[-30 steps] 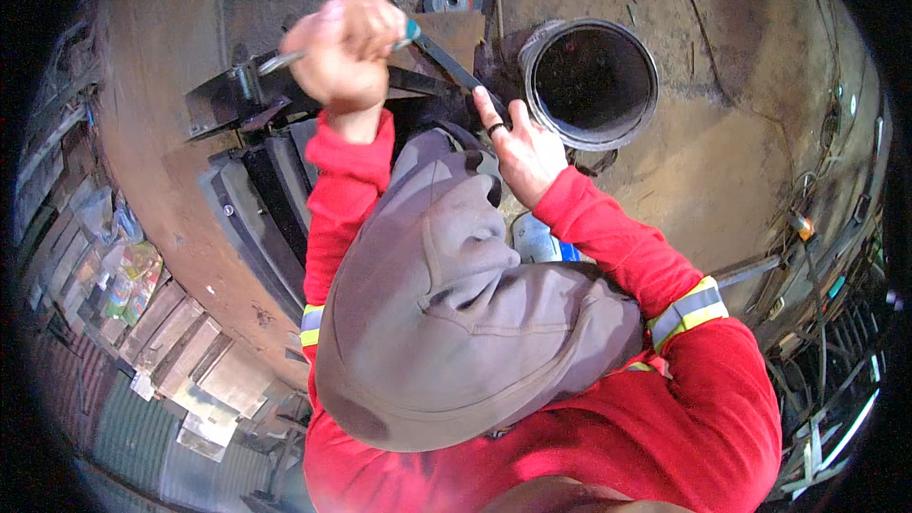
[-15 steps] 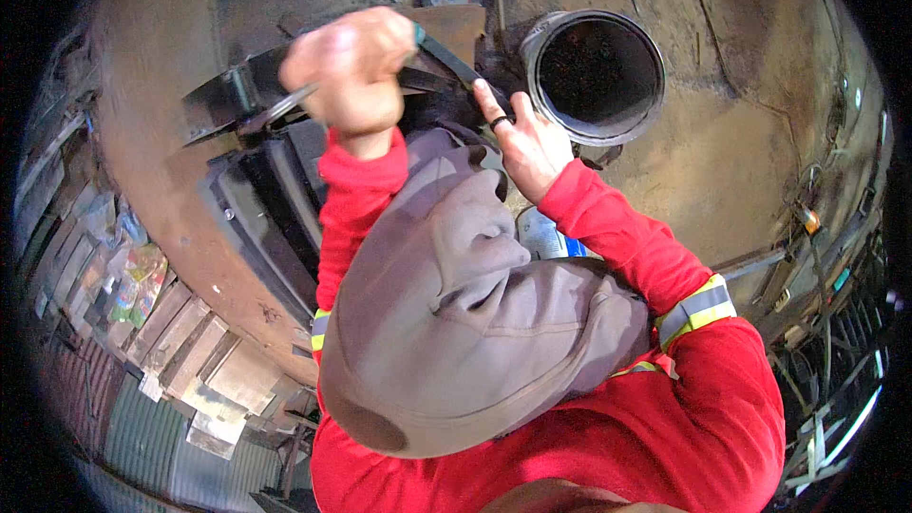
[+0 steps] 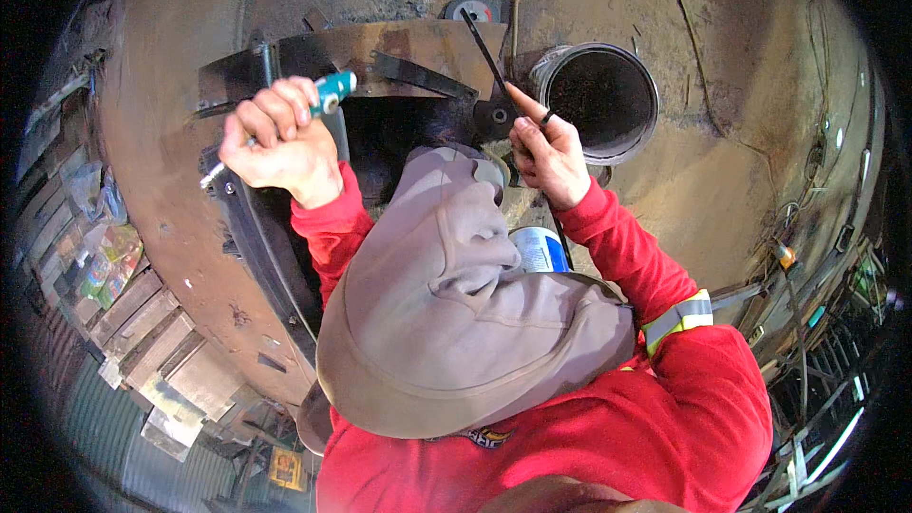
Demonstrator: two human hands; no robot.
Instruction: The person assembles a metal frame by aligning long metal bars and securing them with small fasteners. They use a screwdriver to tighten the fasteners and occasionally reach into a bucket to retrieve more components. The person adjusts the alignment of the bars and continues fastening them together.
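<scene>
My left hand (image 3: 285,147) is closed round a tool with a teal end (image 3: 332,92). A bare metal tip sticks out at the tool's other end; its middle is hidden in my fist. To the right, my right hand (image 3: 553,154) grips a thin dark rod (image 3: 484,43) between thumb and fingers, the forefinger lying along it. The rod slants up and left past the hand. Beside my right hand stands a round, open-topped metal container (image 3: 655,100) with a dark inside. Beyond my hands lies a curved brown metal plate (image 3: 356,43), with a dark flat strip (image 3: 418,74) across it.
A grey disc (image 3: 472,9) lies beyond the plate. Left of me is a dark metal frame (image 3: 271,247). A white-and-blue tub (image 3: 540,249) stands below my right hand. Grey-brown cloth (image 3: 456,323) hides the middle. Cables run over the brown floor; scrap lines the right rim.
My left hand has swung left and down with the teal-ended tool, away from the dark rod. My right hand has shifted right and down, and the rod now stands steeper.
</scene>
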